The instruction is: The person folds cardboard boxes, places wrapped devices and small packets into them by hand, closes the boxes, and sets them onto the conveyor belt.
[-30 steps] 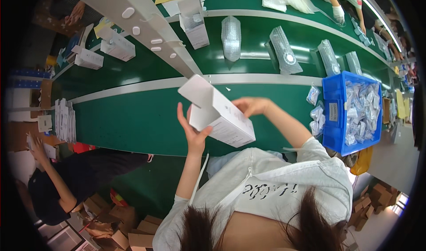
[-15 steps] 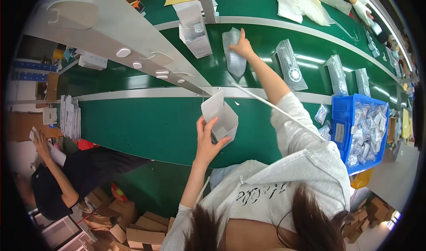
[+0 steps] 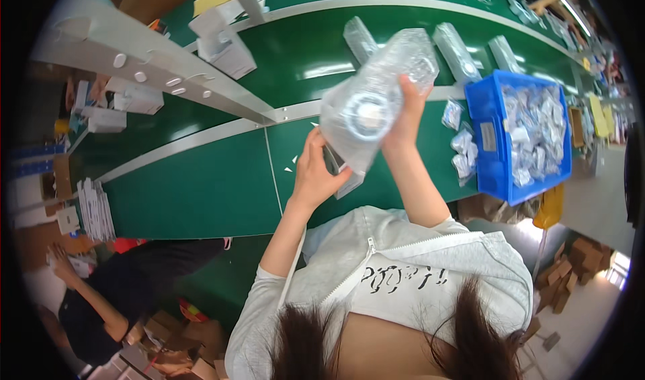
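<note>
A bubble-wrapped bundle (image 3: 366, 88) with a round white part showing through is gripped along its right side by my right hand (image 3: 407, 119). It tilts over the near belt, its lower end in front of the white box (image 3: 348, 188). My left hand (image 3: 314, 173) is closed around that box, of which only a lower edge and part of the dark opening show. Whether the bundle's lower end is inside the box or just in front of it, I cannot tell.
On the far green belt (image 3: 295, 54) lie more bubble-wrapped bundles (image 3: 457, 52) and an open white box (image 3: 225, 51). A blue bin (image 3: 489, 138) of small bagged parts stands at the right, loose bags (image 3: 463, 145) beside it. A metal post (image 3: 195, 78) rises at left. Another person (image 3: 114, 293) works at lower left.
My right hand has picked up the bundle from the far belt and brought it toward me, over the white box. My left hand still holds the box. The view has shifted to the right.
</note>
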Tool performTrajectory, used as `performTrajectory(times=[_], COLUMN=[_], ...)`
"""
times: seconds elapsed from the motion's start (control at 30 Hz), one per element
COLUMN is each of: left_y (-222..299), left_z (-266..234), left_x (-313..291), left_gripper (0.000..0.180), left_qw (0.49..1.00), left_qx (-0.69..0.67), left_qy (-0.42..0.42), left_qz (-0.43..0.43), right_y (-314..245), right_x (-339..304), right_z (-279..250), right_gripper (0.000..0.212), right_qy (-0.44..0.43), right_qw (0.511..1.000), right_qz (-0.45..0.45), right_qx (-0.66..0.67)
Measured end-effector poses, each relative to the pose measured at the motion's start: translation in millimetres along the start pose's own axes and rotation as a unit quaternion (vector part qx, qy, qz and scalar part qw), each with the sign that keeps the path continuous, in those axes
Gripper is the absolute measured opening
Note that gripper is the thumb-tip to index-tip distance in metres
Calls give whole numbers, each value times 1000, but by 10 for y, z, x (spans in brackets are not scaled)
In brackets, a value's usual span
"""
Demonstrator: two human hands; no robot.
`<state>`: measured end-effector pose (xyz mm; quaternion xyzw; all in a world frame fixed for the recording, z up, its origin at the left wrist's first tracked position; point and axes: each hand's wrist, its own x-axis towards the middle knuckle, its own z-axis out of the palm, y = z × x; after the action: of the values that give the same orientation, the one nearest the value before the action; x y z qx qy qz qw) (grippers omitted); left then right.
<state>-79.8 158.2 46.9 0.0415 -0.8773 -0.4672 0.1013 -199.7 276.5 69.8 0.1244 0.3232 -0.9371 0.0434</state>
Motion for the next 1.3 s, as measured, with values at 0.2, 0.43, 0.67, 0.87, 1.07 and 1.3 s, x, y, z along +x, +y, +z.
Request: performTrajectory(times=[0.2,0.43,0.67,0.87,1.07,1.3], left_y=[114,-28,-592,-415,-112,-86], left_z=[237,311,514,288,153,43], left_x=[-30,181,-109,-282,-148,7], left_gripper=[62,62,63,57,27,9], left_qw=[997,972,987,988,992,992], left_qx=[-78,-60,-81,-141,46,-23], left_qy=[22,128,97,53,61,97], left_qz=[-11,187,98,46,98,-74], right_y=[18,-421,-649,-687,-391,-113], right_x=[-113,-24,1083,1114,657,-411], right_z=[-203,-803,-2266,-2386,-1617,-576], right_gripper=[52,34,53,59,36,25], right_qy=[-17,-295,229,67,-154,-346], right_qw=[811,706,280,396,827,776], right_qz=[-475,-367,-228,-146,-132,-309], right_qx=[-340,-529,-904,-904,-524,-427])
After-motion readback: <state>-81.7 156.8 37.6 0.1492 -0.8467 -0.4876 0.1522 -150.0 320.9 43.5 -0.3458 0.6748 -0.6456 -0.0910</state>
